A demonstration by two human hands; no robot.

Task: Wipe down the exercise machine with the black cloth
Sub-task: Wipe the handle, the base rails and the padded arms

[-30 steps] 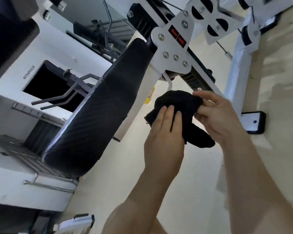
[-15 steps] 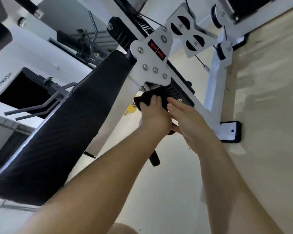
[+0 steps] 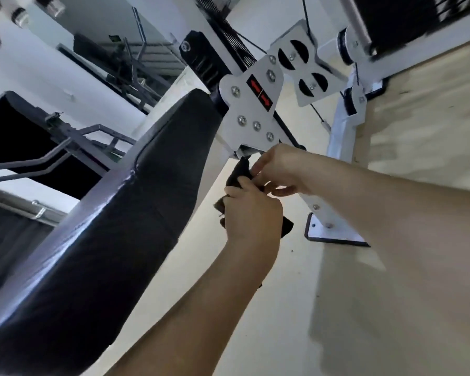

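The exercise machine has a long black padded seat (image 3: 120,240) running from lower left up to a white bolted bracket plate (image 3: 253,109) with red arrows. Just below that plate, both hands hold the black cloth (image 3: 240,172). My left hand (image 3: 251,213) grips its lower part, and a dark corner of cloth sticks out to the right of that hand. My right hand (image 3: 280,169) pinches the cloth's upper part close under the bracket. Most of the cloth is hidden behind the fingers.
A white frame leg runs down to a black-edged foot plate (image 3: 334,234) on the pale floor (image 3: 391,267). A second white plate with dark cutouts (image 3: 304,66) and a cable sit up right. Other grey gym racks (image 3: 73,142) stand at the left.
The view has shifted closer to the machine. Both hands with the cloth have moved from in front of the black rail to just under the white bracket plate, with the right hand now higher than the left.
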